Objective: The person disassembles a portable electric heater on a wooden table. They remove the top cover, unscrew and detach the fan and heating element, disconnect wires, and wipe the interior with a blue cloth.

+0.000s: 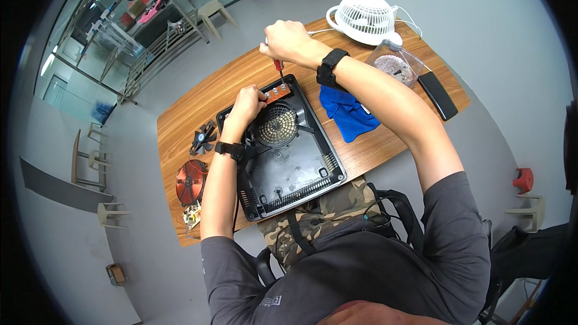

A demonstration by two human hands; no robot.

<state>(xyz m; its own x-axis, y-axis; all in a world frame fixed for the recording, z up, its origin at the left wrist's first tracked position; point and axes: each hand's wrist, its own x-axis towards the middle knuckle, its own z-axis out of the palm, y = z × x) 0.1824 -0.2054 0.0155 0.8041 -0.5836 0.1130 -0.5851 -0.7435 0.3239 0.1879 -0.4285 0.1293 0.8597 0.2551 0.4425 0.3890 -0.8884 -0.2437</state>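
Note:
In front of me lies a black plastic appliance housing, open side up, with a round vent grille moulded into its floor. An orange-brown circuit board sits at its far end. My right hand is closed round a red-handled screwdriver, its shaft pointing down at the board's right part. The fingers of my left hand are pressed together at the board's left end; whether they pinch the board or something small on it is hidden.
Left of the housing lie a black fan, a copper coil disc and a small circuit board. To the right are a blue cloth, a clear container of small parts, a black phone-like slab and a white fan.

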